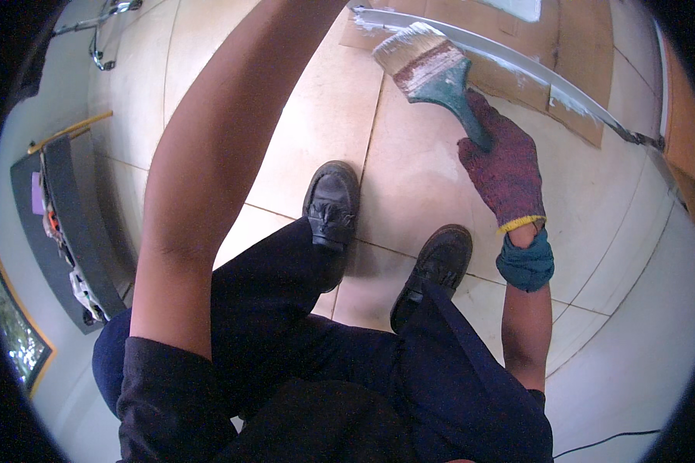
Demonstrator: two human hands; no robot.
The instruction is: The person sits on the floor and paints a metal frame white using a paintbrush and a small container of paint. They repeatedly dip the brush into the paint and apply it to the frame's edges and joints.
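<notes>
My right hand, in a dark red and blue knit glove with a yellow cuff edge, is closed round the green handle of a wide paintbrush. Its pale bristles, streaked with white, point up and left. Just beyond the brush, a long narrow strip smeared with white paint lies across brown cardboard; the bristles seem close to it, but I cannot tell whether they touch. A teal band circles my right wrist. Bare, my left forearm reaches up past the top edge, so that hand is out of sight.
My black shoes stand on the pale tiled floor. To the left is a dark grey shelf unit with small items, and metal legs stand farther up. A black cable runs at lower right, below an orange-brown panel.
</notes>
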